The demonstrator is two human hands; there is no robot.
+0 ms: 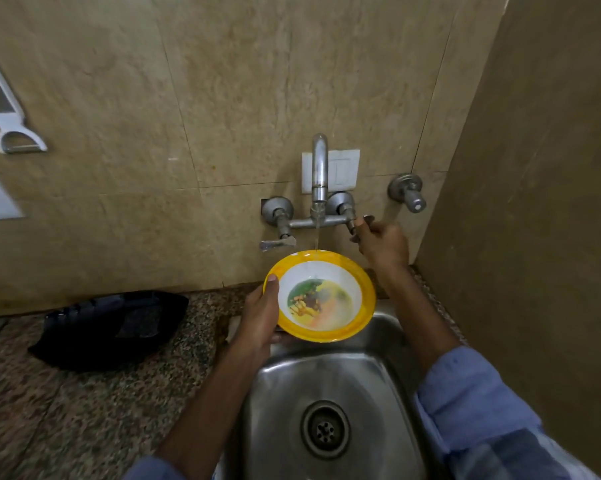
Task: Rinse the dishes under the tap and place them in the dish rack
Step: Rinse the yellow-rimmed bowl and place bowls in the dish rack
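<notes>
Over the sink, below the spout:
Bowl [321, 296]: yellow-rimmed, white inside with a printed picture; held tilted above the back of the basin, water met at its far rim.
Left hand [257, 317]: closed on the bowl's left edge, thumb laid over the rim.
Right hand [384, 244]: wrapped around the right tap lever.
Tap [319, 168]: wall-mounted, a thin stream running.
Sink [326, 382]: steel, drain seen in front.
Counter [84, 410]: speckled stone; dark tray [112, 327] lying at left.
Wall: white peeler [5, 109] hung at upper left.

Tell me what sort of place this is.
Most likely a home kitchen: a steel sink set in a speckled stone counter, a wall tap running onto a yellow-rimmed bowl, a peeler hanging on the tiles.
</notes>
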